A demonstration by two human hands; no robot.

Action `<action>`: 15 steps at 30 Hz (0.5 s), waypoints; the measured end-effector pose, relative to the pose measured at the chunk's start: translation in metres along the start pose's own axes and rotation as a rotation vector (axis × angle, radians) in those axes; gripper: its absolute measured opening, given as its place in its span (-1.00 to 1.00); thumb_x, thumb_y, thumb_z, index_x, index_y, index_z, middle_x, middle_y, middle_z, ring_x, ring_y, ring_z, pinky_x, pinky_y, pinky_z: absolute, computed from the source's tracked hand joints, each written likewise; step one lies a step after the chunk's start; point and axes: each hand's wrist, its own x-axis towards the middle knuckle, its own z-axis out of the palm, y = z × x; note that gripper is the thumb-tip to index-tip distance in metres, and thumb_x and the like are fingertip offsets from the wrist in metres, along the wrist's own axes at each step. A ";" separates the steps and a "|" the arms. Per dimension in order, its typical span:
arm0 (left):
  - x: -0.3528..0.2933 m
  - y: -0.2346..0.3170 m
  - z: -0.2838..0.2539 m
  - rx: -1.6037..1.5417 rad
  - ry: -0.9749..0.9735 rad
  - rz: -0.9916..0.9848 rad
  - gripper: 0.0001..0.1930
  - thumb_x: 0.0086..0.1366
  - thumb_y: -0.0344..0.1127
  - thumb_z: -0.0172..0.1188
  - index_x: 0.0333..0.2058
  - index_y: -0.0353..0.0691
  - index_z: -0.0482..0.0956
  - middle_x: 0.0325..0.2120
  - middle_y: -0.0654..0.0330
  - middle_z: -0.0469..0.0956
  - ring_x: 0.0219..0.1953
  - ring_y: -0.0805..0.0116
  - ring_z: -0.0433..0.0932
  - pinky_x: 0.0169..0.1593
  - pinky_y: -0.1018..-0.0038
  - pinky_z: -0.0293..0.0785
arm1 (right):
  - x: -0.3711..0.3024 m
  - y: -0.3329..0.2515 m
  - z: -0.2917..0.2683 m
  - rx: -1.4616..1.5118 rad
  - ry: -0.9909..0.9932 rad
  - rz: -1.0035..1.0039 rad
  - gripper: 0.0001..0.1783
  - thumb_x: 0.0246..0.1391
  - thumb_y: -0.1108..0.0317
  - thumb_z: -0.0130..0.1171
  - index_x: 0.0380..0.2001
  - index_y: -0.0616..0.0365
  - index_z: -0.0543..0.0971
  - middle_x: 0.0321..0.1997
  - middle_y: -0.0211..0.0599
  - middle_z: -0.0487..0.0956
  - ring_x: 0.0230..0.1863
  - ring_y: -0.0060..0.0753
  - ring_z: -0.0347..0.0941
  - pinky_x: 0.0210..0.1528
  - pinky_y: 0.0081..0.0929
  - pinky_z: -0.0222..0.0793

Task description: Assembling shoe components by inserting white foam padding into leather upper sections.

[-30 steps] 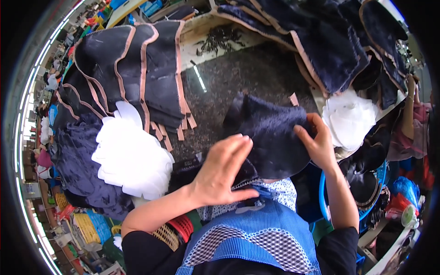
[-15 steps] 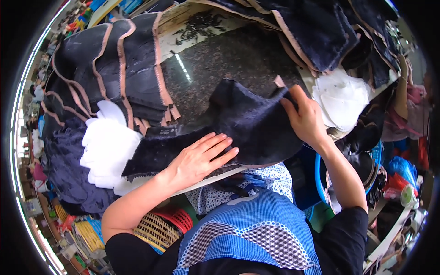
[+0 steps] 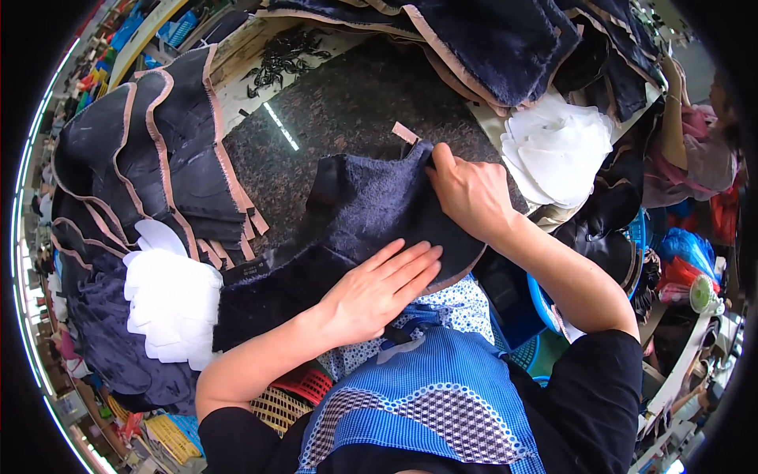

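Note:
A black plush-faced piece of material [image 3: 355,205] lies across the near part of the dark stone tabletop, its right part reaching the near edge. A short tan tab [image 3: 406,133] sticks up at its far corner. My left hand [image 3: 387,284] rests on the plush near its lower right, palm down with fingers stretched out. At the piece's upper right edge, my right hand [image 3: 474,193] pinches the material between thumb and curled fingers; those fingertips are partly hidden.
Overlapping black pieces with tan edges [image 3: 158,158] lie left, and more plush pieces [image 3: 489,47] lie at the back. White stacked sheets [image 3: 170,300] flank me at left, another white stack [image 3: 557,150] at right. Blue basket rims [image 3: 541,304] show below the table, and a person [image 3: 695,150] is at far right.
My left hand has slid rightward over the plush, closer to my right hand. My right fingers have curled more tightly at the edge. The whole view has shifted.

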 end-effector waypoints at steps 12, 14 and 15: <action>0.007 -0.005 0.004 0.001 0.033 -0.035 -0.12 0.02 -0.58 0.16 0.41 -0.37 0.19 0.46 -0.09 0.15 0.52 -0.04 0.10 0.54 0.05 0.02 | 0.048 0.014 0.023 -0.045 0.440 -0.476 -0.37 0.08 0.24 0.28 0.21 0.23 0.46 0.16 -0.04 0.52 0.24 -0.03 0.43 0.21 -0.16 0.37; -0.011 0.000 0.014 0.018 0.163 -0.182 -0.15 0.07 -0.53 0.17 0.41 -0.39 0.19 0.45 -0.12 0.15 0.51 -0.08 0.12 0.52 0.04 0.04 | -0.025 0.005 0.023 0.167 0.126 -0.387 -0.33 0.27 0.16 0.08 0.35 0.33 0.36 0.45 0.08 0.35 0.50 0.03 0.23 0.52 -0.07 0.12; -0.013 0.003 0.016 0.025 0.221 -0.239 -0.16 0.08 -0.50 0.17 0.41 -0.40 0.20 0.45 -0.12 0.15 0.50 -0.08 0.12 0.52 0.03 0.04 | -0.062 0.001 0.001 0.068 -0.020 -0.319 -0.24 0.32 0.01 0.04 0.41 0.31 0.29 0.54 0.06 0.23 0.59 0.00 0.07 0.60 -0.04 -0.09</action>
